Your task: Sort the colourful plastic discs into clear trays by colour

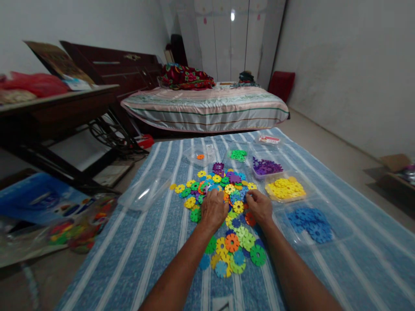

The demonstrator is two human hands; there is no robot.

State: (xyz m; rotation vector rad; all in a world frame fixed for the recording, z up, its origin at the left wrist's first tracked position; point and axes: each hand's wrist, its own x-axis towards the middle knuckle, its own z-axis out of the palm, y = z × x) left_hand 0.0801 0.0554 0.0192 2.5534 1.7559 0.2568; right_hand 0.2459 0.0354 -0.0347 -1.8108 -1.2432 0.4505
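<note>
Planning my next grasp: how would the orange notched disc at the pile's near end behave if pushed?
The orange notched disc looks like thin plastic, so probably light and fairly stiff. Lying nearly flat, it should slide rather than roll. It seems to overlap a yellow notched disc, which may shift too.

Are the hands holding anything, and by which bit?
I can't tell for sure. The left hand is over the pile of notched discs; the right hand may be pinching a blue disc by its edge.
</note>
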